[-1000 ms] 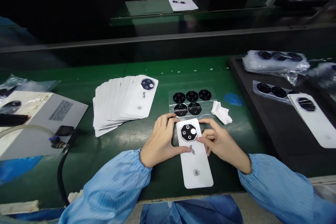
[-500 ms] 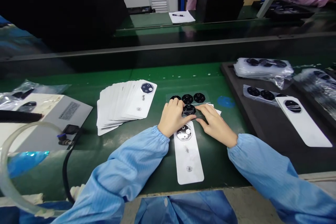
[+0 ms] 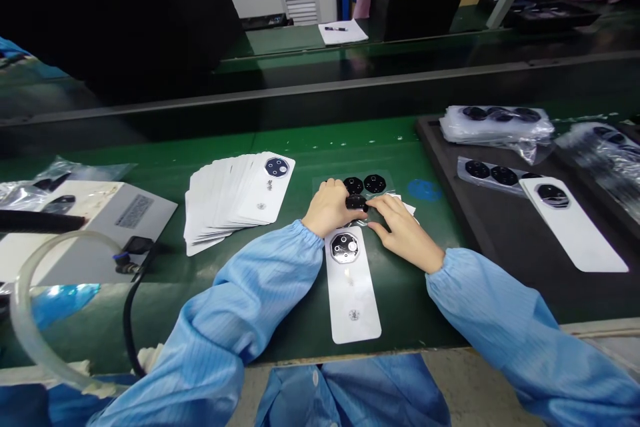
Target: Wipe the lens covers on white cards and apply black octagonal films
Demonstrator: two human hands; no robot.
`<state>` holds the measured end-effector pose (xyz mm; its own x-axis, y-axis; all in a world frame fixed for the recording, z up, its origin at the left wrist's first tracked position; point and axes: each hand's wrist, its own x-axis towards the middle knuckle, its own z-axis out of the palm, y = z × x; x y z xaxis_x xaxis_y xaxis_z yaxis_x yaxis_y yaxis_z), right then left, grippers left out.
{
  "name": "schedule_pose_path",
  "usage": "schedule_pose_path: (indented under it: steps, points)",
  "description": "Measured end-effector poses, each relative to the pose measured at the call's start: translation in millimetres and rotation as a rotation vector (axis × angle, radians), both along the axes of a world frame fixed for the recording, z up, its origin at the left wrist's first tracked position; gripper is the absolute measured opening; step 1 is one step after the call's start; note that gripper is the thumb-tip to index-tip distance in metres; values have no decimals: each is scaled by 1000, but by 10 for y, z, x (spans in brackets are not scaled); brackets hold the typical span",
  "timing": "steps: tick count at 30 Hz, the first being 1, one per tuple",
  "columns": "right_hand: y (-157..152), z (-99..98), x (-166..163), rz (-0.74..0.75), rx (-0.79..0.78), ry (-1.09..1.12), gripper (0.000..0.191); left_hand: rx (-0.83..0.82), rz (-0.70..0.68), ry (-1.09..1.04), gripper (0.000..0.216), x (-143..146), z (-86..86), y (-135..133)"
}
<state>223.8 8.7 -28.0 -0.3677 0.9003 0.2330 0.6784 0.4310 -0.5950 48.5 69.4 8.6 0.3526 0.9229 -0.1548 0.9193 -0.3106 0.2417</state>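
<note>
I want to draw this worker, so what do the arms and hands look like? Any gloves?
No gloves: the left hand and right hand are bare. Both arms wear loose, light blue sleeves with fine stripes, the left sleeve and right sleeve gathered by elastic at the wrist. No rings, watch or markings show.

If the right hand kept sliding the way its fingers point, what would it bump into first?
Probably the small black lens piece right at the right hand's fingertips, with the left hand just beyond it. Depth is hard to judge.
</note>
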Motion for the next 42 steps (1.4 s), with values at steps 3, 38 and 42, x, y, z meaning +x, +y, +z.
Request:
schedule_pose_path:
  steps: [3,38,42]
  points:
    - [4,-13,1,0,2,4,34,7,-9,-19,35,34,-2,-30]
    - [-57,-19,16,-96,-75,55,41,-393,273,-1402,49,-932,-209,-193]
    - [-60,-14,11,-82,-42,21,36,-397,276,-1425,50,-976,-255,-211]
